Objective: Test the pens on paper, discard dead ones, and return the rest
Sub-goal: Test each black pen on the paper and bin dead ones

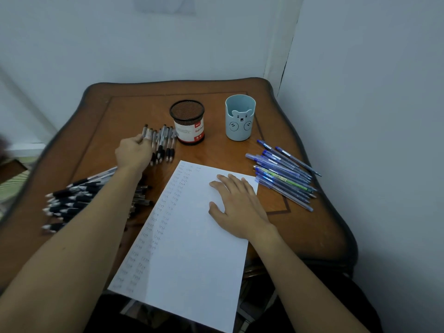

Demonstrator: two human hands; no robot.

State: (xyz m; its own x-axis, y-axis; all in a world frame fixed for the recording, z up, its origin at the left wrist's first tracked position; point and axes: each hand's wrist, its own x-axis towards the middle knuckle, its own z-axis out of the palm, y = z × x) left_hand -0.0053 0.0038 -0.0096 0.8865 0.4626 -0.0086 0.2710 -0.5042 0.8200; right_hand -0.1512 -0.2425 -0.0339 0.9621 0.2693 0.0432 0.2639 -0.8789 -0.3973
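- Your left hand (134,152) reaches to the far side of the table (307,231). Its fingers are bent around the leftmost pen (145,131) of a short row, and that pen's end sticks out above the fingertips.
- The row of pens (164,145) lies just left of the mesh holder (187,122). These pens have clear barrels and black grips, and they lie side by side with the tips toward you.
- Your right hand (240,205) lies flat on the paper (192,260), with the fingers straight, a little spread, and holding nothing.
- The paper is a white sheet, turned at an angle in the middle of the table. Its near edge hangs over the table edge. Two columns of small dark pen marks run down its left side, and the rest is blank.
- A big pile of black pens (72,200) lies on the left part of the table, partly under your left forearm.
- A group of blue pens (283,174) lies on the right, near the paper's far corner, all pointing about the same way.
- The mesh holder is black with a red and white label. The blue bear cup (240,117) stands to its right, apart from it. I cannot see any pens inside either one.
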